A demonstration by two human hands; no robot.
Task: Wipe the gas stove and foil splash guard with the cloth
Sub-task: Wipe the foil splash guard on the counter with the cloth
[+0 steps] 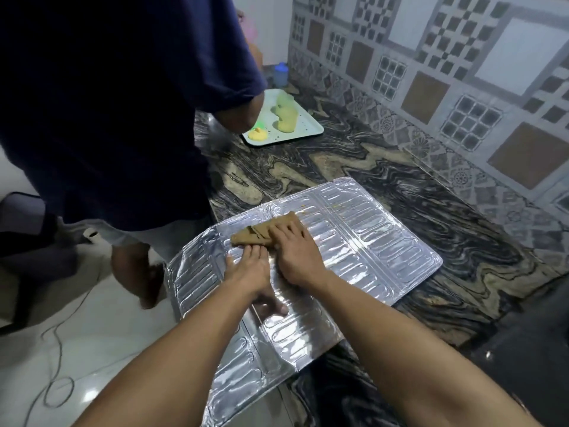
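Note:
The silver foil splash guard lies flat on the marbled counter, its left panels hanging over the counter's edge. A folded brown cloth rests on the guard's middle. My right hand lies flat on the cloth, fingers straight, pressing it down. My left hand lies just left of it, fingers straight on the foil and touching the cloth's near edge, thumb spread toward me. A dark surface at the lower right may be the stove; I cannot tell.
Another person in a dark blue shirt stands close at the left of the counter. A white tray with yellow items sits at the back, a blue cup behind it. A tiled wall runs along the right. A cable lies on the floor.

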